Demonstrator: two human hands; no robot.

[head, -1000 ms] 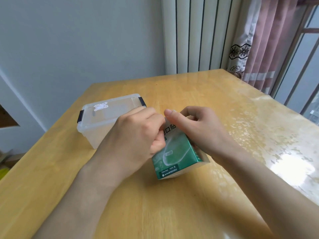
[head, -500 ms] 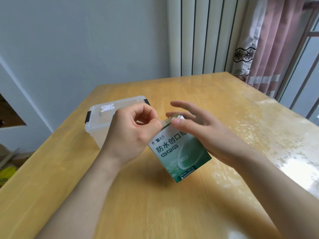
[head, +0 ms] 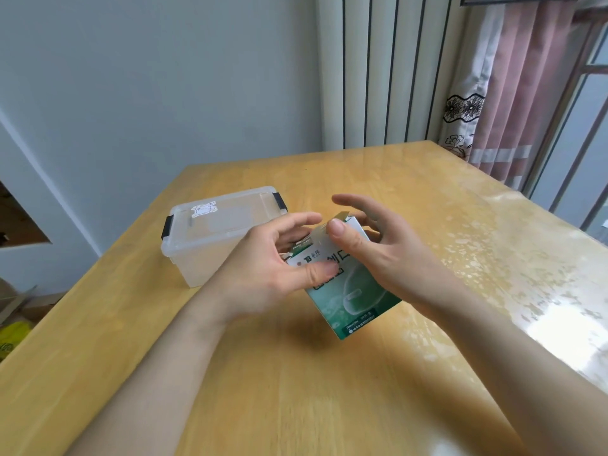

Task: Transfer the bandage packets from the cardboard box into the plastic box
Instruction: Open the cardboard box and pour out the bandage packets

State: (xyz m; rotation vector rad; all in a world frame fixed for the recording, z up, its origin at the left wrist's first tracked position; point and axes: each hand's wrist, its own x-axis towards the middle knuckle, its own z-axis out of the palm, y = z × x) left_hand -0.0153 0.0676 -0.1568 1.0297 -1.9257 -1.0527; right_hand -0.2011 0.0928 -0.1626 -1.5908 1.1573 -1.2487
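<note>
A green and white cardboard box (head: 353,296) is held tilted above the wooden table (head: 329,390), its top flap raised. My left hand (head: 263,274) grips the box's upper left side, thumb across the printed front and fingers behind. My right hand (head: 371,248) holds the box from the right, its thumb pressing the lifted flap and its other fingers spread behind. The clear plastic box (head: 210,235) stands behind my left hand with its lid on and black latches at both ends. No bandage packets are visible.
The table's right part is glossy and reflects window light. A white radiator and a pink curtain (head: 513,93) stand behind the table's far edge. Cardboard and a yellow bag (head: 13,334) lie on the floor at the left.
The box was lifted off the table and tilted upright. Its top flap came open. My left hand went from pinching the flap to holding the box's side. The view shifted upward.
</note>
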